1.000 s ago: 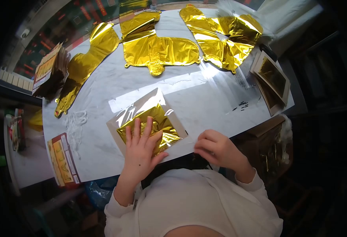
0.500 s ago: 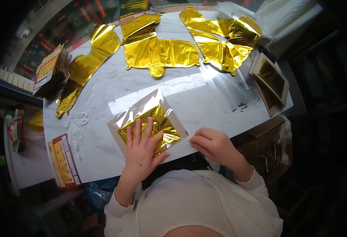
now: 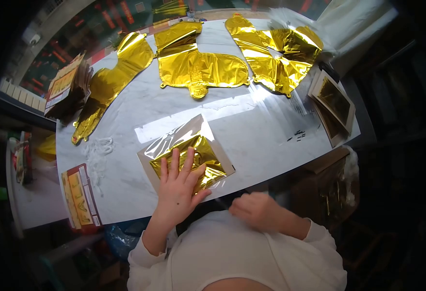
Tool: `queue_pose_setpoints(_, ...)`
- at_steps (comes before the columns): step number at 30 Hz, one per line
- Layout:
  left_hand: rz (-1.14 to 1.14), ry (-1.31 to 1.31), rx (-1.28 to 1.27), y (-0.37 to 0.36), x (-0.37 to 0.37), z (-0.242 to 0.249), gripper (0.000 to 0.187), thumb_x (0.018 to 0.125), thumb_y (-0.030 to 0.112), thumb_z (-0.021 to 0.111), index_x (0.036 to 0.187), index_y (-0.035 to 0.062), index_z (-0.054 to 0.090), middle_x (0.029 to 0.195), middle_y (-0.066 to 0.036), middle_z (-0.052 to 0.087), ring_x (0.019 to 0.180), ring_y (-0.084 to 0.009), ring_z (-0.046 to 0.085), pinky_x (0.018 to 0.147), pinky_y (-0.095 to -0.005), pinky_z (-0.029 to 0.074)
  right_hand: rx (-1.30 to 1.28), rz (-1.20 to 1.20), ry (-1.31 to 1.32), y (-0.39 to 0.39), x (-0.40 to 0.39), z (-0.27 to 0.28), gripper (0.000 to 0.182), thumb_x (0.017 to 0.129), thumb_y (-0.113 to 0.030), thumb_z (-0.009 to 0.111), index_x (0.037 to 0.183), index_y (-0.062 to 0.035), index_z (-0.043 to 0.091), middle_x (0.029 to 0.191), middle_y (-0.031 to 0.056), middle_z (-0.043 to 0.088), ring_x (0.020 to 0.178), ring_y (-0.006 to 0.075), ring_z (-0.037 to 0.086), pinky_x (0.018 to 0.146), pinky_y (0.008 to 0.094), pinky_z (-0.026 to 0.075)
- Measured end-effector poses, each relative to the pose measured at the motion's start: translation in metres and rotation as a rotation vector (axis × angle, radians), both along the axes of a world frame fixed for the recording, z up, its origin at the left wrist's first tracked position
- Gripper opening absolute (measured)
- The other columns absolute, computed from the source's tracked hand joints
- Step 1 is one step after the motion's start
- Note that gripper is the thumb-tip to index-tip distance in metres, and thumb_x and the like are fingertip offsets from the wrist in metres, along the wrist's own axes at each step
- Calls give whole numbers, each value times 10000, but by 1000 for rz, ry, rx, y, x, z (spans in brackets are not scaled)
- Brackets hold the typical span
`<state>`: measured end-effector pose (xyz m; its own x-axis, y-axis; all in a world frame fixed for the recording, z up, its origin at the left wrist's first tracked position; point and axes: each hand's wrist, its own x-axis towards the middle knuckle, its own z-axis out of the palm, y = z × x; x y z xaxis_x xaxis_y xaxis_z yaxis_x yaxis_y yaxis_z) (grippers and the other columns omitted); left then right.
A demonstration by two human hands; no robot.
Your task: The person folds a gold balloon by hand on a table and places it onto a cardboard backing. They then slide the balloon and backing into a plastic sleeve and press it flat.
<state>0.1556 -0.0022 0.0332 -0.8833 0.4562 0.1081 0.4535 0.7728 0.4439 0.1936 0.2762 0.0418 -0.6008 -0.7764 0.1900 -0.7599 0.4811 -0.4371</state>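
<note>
My left hand (image 3: 178, 186) lies with fingers spread on a clear package (image 3: 198, 126) that holds folded gold foil (image 3: 208, 157) and a pale card. The package rests on the white marbled table (image 3: 125, 194) near its front edge. My right hand (image 3: 256, 209) is off the table's front edge, close to my body, fingers curled together. It is slightly blurred, and a faint clear strip seems to reach from its fingers toward the package; what they pinch is too small to name.
Gold foil balloons (image 3: 200, 68) lie flat across the back. Stacked printed cards (image 3: 65, 92) stand at the left, above white string (image 3: 98, 150) and a red-edged card (image 3: 81, 196). Filled packages (image 3: 334, 99) lean at the right beside small black pieces (image 3: 297, 136). A brown box (image 3: 319, 184) stands below.
My right hand has moved down and slightly left, away from the package's corner to beyond the table edge. My left hand stays on the package. The whole view has shifted slightly.
</note>
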Motion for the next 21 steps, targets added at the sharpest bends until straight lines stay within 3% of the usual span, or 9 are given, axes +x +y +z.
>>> queue_pose_setpoints(4, -6, -28, -5, 1, 2, 6, 629, 925, 403, 768, 1450, 112, 581, 1719, -210, 304, 1585, -516, 197, 1250, -681, 125, 92, 55, -496, 27, 16, -17, 118, 918, -106, 688, 1036, -109, 677, 1047, 77, 651, 881, 296, 677, 711, 385, 549)
queue_pose_setpoints(6, -10, -51, 0, 2, 2, 7, 615, 938, 401, 752, 1450, 106, 580, 1720, -214, 300, 1588, -515, 189, 1251, -682, 118, 145, -153, -707, 62, 18, -37, 91, 974, -177, 677, 1017, -99, 697, 1022, 114, 678, 902, 354, 690, 770, 439, 568)
queue_pose_setpoints(9, -14, -42, 13, 1, 2, 5, 587, 952, 373, 727, 1450, 101, 579, 1720, -221, 297, 1590, -518, 178, 1254, -678, 109, 766, -546, -501, 127, 32, -81, 140, 908, -106, 654, 1017, -52, 725, 1002, 170, 716, 932, 391, 710, 809, 472, 583)
queue_pose_setpoints(10, -19, -31, 9, 1, 2, 4, 570, 953, 351, 723, 1444, 98, 583, 1718, -222, 299, 1590, -513, 184, 1255, -674, 111, 723, -746, -334, 154, 44, -106, 152, 887, -58, 647, 1023, -41, 713, 984, 185, 709, 928, 384, 714, 809, 480, 586)
queue_pose_setpoints(11, -21, -20, 5, 1, 1, 3, 553, 955, 330, 719, 1438, 95, 588, 1717, -223, 302, 1590, -509, 190, 1257, -669, 113, 690, -805, -65, 160, 47, -99, 146, 852, -8, 672, 996, -28, 693, 952, 171, 702, 857, 372, 734, 802, 413, 606)
queue_pose_setpoints(12, -18, -14, 8, 1, 0, 4, 553, 955, 330, 719, 1438, 95, 588, 1717, -223, 302, 1590, -509, 190, 1257, -669, 113, 690, -851, -56, 163, 41, -83, 220, 877, -23, 653, 1087, -48, 713, 1027, 208, 692, 906, 370, 702, 846, 474, 564)
queue_pose_setpoints(18, -16, 111, 180, -19, 13, -15, 504, 931, 250, 744, 1401, 112, 625, 1694, -207, 357, 1577, -464, 271, 1268, -641, 149, 638, -920, -405, 86, 3, 44, 407, 852, -79, 746, 1256, -125, 723, 1163, 199, 684, 962, 373, 680, 890, 482, 502)
queue_pose_setpoints(20, 44, 199, 227, -40, 30, -32, 511, 920, 281, 766, 1390, 129, 635, 1688, -193, 366, 1558, -464, 307, 1257, -615, 212, 193, -657, 33, 57, -5, 53, 308, 864, -155, 791, 1167, -117, 752, 1337, 210, 683, 1223, 401, 624, 977, 496, 465)
queue_pose_setpoints(21, 46, 202, 224, -44, 32, -38, 511, 920, 281, 766, 1390, 129, 635, 1688, -193, 366, 1558, -464, 307, 1257, -615, 212, 190, -654, 35, 57, -6, 53, 308, 864, -155, 791, 1167, -117, 752, 1337, 210, 683, 1223, 401, 624, 977, 496, 465)
